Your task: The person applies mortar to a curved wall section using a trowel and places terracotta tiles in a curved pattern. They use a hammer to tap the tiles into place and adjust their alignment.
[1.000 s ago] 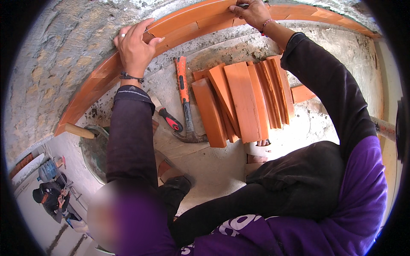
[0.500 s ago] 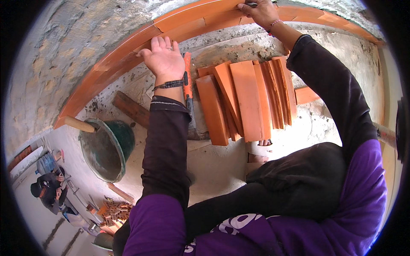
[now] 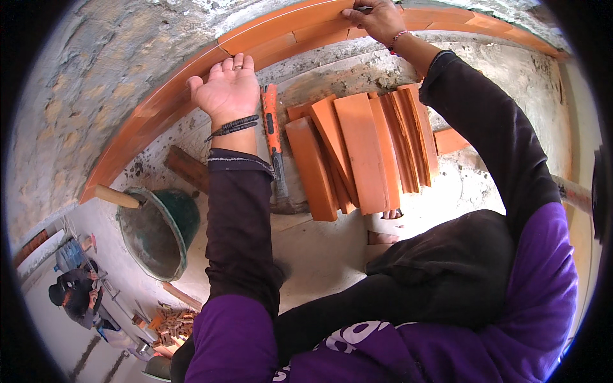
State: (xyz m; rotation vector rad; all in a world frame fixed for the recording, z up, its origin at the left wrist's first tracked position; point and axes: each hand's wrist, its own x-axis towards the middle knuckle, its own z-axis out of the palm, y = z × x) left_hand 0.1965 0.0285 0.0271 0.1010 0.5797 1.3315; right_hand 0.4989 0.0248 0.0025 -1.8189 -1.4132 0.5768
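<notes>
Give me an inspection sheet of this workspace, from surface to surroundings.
Surface: pale floor, dark crumbs near the wall.
Work items: row of orange bricks along the wall; loose bricks piled close by.
Clutter: hammer beside the loose bricks; green bucket at left.
Hands: left hand open, fingertips near the row; right hand at the row, grip unclear.
Cables: nothing seen.
Surroundings: another person at far lower left.

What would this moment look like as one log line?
left hand: open, palm showing, at curved brick course | right hand: fingers curled at same course, hold unclear | hammer: beside loose bricks
</notes>
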